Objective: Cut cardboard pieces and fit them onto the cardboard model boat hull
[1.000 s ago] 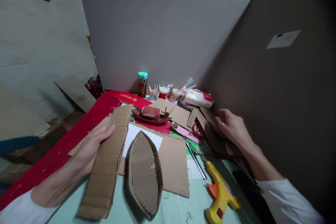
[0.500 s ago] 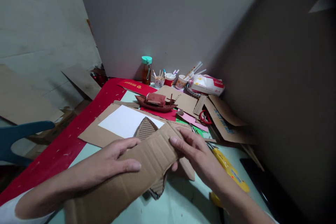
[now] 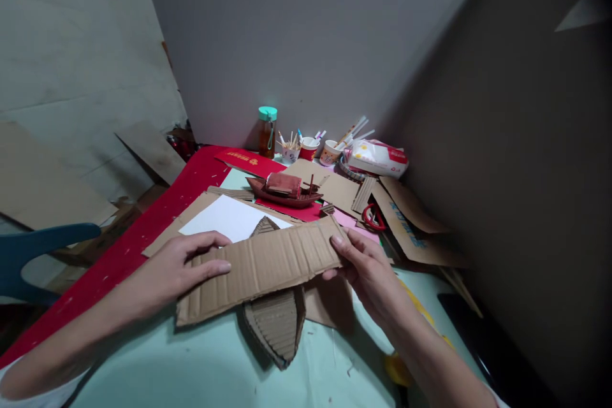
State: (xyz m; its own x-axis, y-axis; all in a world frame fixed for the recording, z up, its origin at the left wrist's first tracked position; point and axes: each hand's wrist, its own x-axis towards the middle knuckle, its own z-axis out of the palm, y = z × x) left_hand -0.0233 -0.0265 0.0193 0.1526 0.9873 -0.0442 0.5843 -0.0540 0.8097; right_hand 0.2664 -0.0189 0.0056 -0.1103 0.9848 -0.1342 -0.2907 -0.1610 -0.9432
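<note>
A creased strip of corrugated cardboard (image 3: 268, 261) is held between my two hands. My left hand (image 3: 191, 264) grips its left part, thumb on top and fingers along the far edge. At the right end, my right hand (image 3: 361, 258) pinches it with the thumb above and fingers beneath. Below the strip lies a cardboard boat hull (image 3: 276, 325) with pointed ends and a ribbed floor; its middle is hidden by the strip. Beyond stands a small reddish-brown model boat (image 3: 284, 190) with a canopy. A flat cardboard piece (image 3: 329, 299) lies right of the hull.
White paper (image 3: 215, 217) lies on cardboard behind my left hand. Red-handled scissors (image 3: 373, 217) and folded cardboard (image 3: 406, 223) are at right. A yellow tool (image 3: 398, 370) is partly behind my right forearm. A bottle (image 3: 267, 134), paper cups (image 3: 329, 153) and a tissue pack (image 3: 377, 158) stand at the back.
The cardboard strip has swung to a flatter, more level angle across the hull, its left end moving up and away from me. Both hands still hold it; more of the hull's near end shows.
</note>
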